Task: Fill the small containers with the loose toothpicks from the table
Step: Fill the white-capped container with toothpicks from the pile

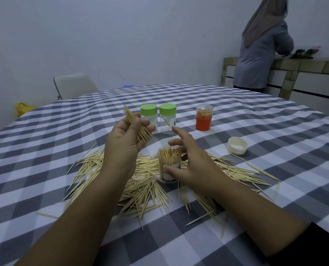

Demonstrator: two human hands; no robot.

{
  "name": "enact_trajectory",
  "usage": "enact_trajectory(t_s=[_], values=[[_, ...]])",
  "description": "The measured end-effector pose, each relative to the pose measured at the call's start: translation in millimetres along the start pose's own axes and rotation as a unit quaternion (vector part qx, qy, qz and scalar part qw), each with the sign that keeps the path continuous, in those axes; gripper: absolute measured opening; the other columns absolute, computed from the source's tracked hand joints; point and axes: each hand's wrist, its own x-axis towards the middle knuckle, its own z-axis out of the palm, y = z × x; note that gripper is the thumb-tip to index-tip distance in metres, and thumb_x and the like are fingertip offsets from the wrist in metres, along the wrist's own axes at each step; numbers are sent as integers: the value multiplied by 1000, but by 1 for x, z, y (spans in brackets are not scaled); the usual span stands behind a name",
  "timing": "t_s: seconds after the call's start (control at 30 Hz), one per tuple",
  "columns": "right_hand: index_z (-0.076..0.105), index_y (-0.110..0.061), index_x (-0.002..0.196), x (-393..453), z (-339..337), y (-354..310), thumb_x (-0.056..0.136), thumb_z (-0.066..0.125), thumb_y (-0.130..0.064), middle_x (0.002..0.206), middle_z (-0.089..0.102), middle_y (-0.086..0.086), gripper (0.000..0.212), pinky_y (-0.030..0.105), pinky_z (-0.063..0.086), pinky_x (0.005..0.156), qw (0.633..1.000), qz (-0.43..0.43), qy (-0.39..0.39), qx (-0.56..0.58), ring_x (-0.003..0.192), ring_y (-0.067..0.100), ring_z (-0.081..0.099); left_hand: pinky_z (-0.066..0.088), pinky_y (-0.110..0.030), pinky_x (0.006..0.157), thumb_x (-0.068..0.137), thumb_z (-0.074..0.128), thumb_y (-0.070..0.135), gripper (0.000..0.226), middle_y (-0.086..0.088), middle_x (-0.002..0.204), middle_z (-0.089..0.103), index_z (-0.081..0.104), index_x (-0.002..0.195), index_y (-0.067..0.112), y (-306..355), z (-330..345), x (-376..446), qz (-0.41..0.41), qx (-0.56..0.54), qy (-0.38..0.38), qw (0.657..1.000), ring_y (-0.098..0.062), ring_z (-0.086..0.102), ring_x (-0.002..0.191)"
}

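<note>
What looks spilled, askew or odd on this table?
Loose toothpicks lie scattered across the checked cloth around the open container, as the task expects. A white lid sits upturned, apart. One green-capped jar holds a single slanted toothpick. Nothing looks damaged.

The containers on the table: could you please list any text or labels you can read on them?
None is legible.
Right green-lidded jar: a small label, too blurred to read.
Open container: a white label, no print visible.
Orange container: no text shows.

checked table (236,116) carries loose toothpicks (150,189), four small containers (204,120), a white lid (237,145).
</note>
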Motion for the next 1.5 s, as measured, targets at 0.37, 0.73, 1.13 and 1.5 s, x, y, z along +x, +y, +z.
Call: enact_trajectory(t_s=[0.37,0.73,1.13,1.5], values=[[4,-43,146,0,2,-2,81,73,-21,128,47,-7,97,9,48,75,999,3,0,38,95,-3,58,56,-31,77,91,57,15,15,4,80,71,67,101,18,-18,10,-14,-35,94,-90,991,-6,67,86],[4,-43,146,2,-1,3,81,74,-21,126,47,-12,98,9,49,74,999,6,16,30,89,-6,59,54,-24,73,87,63,21,13,0,105,72,75,90,24,-26,10,-14,-92,153,-121,976,-13,68,98],[-2,-46,146,-1,-7,-1,87,63,-29,149,28,-13,90,20,40,96,999,-5,-7,37,115,-5,42,37,-30,102,77,72,30,67,11,118,60,45,138,29,-7,-13,-4,-208,250,-260,909,-15,50,121],[36,-26,143,6,12,-4,97,47,-22,143,47,-3,48,10,31,102,986,-123,107,-14,126,-1,39,52,-35,88,65,73,40,29,14,93,68,61,91,40,-18,-2,-11,-82,488,-291,819,-8,63,93]])
